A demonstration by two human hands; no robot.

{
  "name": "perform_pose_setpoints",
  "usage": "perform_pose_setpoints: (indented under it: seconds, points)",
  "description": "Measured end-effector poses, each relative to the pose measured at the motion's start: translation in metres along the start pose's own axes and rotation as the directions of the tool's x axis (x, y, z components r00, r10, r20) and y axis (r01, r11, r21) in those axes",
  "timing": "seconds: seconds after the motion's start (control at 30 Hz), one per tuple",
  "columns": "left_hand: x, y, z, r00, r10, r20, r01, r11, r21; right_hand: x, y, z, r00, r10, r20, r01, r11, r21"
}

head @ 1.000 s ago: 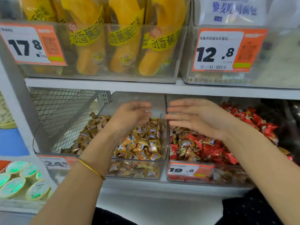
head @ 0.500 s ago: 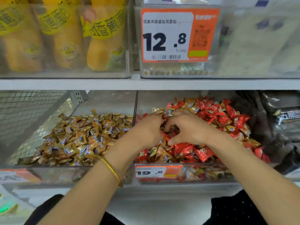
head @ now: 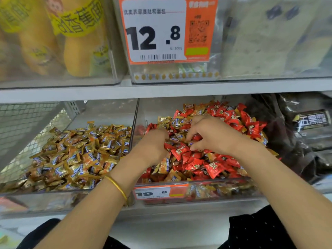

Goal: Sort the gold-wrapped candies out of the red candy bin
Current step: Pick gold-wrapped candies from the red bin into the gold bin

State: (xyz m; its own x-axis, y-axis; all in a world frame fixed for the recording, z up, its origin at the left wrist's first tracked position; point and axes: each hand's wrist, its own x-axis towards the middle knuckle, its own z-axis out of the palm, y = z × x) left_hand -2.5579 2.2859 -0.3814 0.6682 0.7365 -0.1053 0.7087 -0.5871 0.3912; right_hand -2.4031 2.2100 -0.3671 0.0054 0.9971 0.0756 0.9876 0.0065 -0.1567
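Gold-wrapped candies (head: 164, 166) lie scattered through the red candies (head: 213, 167) in the red candy bin (head: 158, 108), thickest along its front and at its back left; the neighbouring bin (head: 107, 112) to the left holds only gold ones, so it is likely where the strays belong. Both hands are down in the red bin, close together but not touching; the left hand (head: 152, 146) sits near the shared divider (head: 134, 126), knuckles up and fingers curled down into the pile, so what they hold, if anything, is hidden; the right hand (head: 213, 135) is just beside it, thumb and forefinger bent toward each other over a mixed patch, though I cannot tell whether they have closed on a wrapper. Working at the left of the bin probably keeps the carry over the divider short. Judging by the gold left among the red, the sorting is far from done; thin, slippery wrappers may drag red neighbours along.
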Motion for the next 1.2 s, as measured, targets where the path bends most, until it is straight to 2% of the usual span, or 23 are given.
perform_pose_setpoints:
  seconds: [0.1, 0.17, 0.27, 0.43, 0.53, 0.57, 0.6, 0.63, 0.7, 0.73, 0.77, 0.83, 0.9, 0.97, 1.07, 1.13, 1.2]
  points:
    - [-0.002, -0.002, 0.001, 0.993, 0.006, -0.114, -0.01, 0.999, -0.035, 0.0, 0.004, 0.0, 0.998, 0.01, -0.061, -0.006, 0.998, 0.061]
    - [-0.002, -0.004, 0.002, 0.978, 0.018, -0.206, -0.023, 1.0, -0.022, -0.002, 0.005, 0.0, 0.989, 0.068, -0.13, -0.042, 0.98, 0.194]
    - [-0.003, -0.006, 0.0, 0.945, 0.052, -0.323, -0.088, 0.991, -0.097, -0.007, 0.008, -0.003, 0.962, 0.165, -0.218, -0.073, 0.923, 0.377]
    - [-0.007, -0.005, -0.003, 0.898, 0.095, -0.43, -0.22, 0.943, -0.251, -0.014, 0.008, -0.009, 0.933, 0.283, -0.222, -0.069, 0.747, 0.661]
    - [-0.009, -0.003, -0.003, 0.914, 0.029, -0.405, -0.223, 0.87, -0.441, -0.016, 0.002, -0.011, 0.918, 0.361, -0.166, -0.07, 0.557, 0.827]
    - [-0.009, -0.001, -0.003, 0.926, -0.017, -0.377, -0.206, 0.815, -0.542, -0.016, 0.0, -0.011, 0.914, 0.387, -0.12, -0.072, 0.445, 0.893]
    - [-0.01, 0.002, -0.003, 0.944, -0.07, -0.322, -0.174, 0.723, -0.669, -0.016, -0.002, -0.012, 0.915, 0.399, -0.056, -0.062, 0.275, 0.959]
    - [-0.011, 0.005, -0.004, 0.964, -0.122, -0.235, -0.12, 0.592, -0.797, -0.015, -0.004, -0.013, 0.919, 0.394, 0.023, -0.049, 0.055, 0.997]
    - [-0.014, 0.009, -0.007, 0.983, -0.183, -0.03, 0.025, 0.288, -0.957, -0.015, -0.005, -0.015, 0.915, 0.358, 0.186, -0.05, -0.356, 0.933]
    - [-0.015, 0.011, -0.009, 0.979, -0.193, 0.058, 0.088, 0.147, -0.985, -0.014, -0.005, -0.016, 0.908, 0.337, 0.249, -0.056, -0.491, 0.87]
    - [-0.015, 0.011, -0.011, 0.973, -0.193, 0.128, 0.133, 0.013, -0.991, -0.014, -0.005, -0.016, 0.903, 0.315, 0.294, -0.061, -0.582, 0.811]
    - [-0.015, 0.011, -0.012, 0.957, -0.183, 0.226, 0.184, -0.221, -0.958, -0.013, -0.007, -0.016, 0.901, 0.272, 0.34, -0.07, -0.681, 0.729]
    - [-0.016, 0.011, -0.014, 0.95, -0.152, 0.272, 0.197, -0.381, -0.903, -0.011, -0.008, -0.015, 0.901, 0.245, 0.358, -0.074, -0.726, 0.683]
    - [-0.017, 0.012, -0.015, 0.948, -0.121, 0.296, 0.211, -0.459, -0.863, -0.012, -0.009, -0.017, 0.905, 0.237, 0.353, -0.076, -0.726, 0.683]
    - [-0.017, 0.01, -0.016, 0.953, -0.136, 0.27, 0.189, -0.431, -0.882, -0.015, -0.007, -0.02, 0.905, 0.254, 0.342, -0.119, -0.621, 0.775]
    - [-0.015, 0.008, -0.012, 0.958, -0.159, 0.24, 0.162, -0.392, -0.906, -0.018, -0.004, -0.021, 0.897, 0.284, 0.338, -0.182, -0.46, 0.869]
    - [-0.016, 0.01, -0.009, 0.963, -0.166, 0.213, 0.159, -0.291, -0.943, -0.021, 0.0, -0.024, 0.89, 0.332, 0.312, -0.229, -0.266, 0.936]
